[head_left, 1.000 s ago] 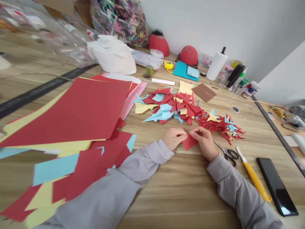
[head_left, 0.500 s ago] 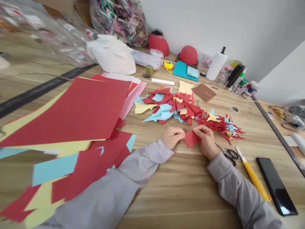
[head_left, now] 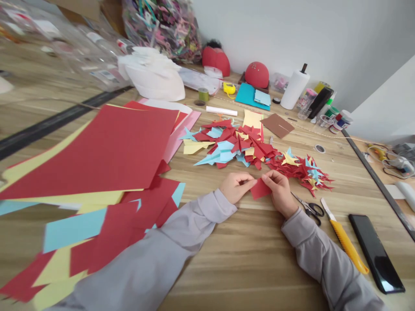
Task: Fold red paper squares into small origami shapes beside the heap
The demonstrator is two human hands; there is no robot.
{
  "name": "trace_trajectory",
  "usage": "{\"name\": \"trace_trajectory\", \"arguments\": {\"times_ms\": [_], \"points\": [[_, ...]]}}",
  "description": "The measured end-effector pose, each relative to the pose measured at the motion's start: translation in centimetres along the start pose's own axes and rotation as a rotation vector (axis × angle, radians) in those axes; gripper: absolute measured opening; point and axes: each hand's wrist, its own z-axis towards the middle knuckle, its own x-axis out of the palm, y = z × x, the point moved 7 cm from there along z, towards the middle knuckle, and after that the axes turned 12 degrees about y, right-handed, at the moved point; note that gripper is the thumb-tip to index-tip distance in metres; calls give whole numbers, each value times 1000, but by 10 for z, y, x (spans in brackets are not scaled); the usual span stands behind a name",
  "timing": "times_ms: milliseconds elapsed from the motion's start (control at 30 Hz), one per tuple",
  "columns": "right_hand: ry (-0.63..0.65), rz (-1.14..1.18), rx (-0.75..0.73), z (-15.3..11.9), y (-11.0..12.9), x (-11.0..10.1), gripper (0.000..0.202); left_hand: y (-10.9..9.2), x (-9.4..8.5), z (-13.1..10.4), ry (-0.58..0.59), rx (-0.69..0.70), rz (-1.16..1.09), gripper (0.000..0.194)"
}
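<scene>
A small piece of red paper (head_left: 260,190) is pinched between my two hands, low over the wooden table. My left hand (head_left: 236,186) grips its upper left edge between thumb and forefinger. On the other side, the thumb and fingers of my right hand (head_left: 279,190) are closed on the upper right part. Just beyond the hands lies a heap of folded paper shapes (head_left: 227,147) in red, light blue and yellow. A second pile of smaller folded red pieces (head_left: 292,172) spreads to its right.
Large red sheets (head_left: 106,151) and cut paper strips (head_left: 74,229) cover the left side. Black-handled scissors (head_left: 314,211), a yellow-handled knife (head_left: 346,244) and a black phone (head_left: 376,252) lie right of my right arm. Jars (head_left: 340,121) and a white roll (head_left: 295,88) stand at the back.
My left hand has moved slightly right, and its fingertips now sit further along the paper's upper edge. The paper has tilted a little. My right hand has barely shifted.
</scene>
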Motion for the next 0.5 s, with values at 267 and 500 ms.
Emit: {"name": "trace_trajectory", "arguments": {"times_ms": [267, 500], "points": [[60, -135, -22, -1, 4, 5, 27, -4, 2, 0, 20, 61, 51, 24], [-21, -80, 1, 2, -4, -3, 38, -2, -2, 0, -26, 19, 3, 23]]}}
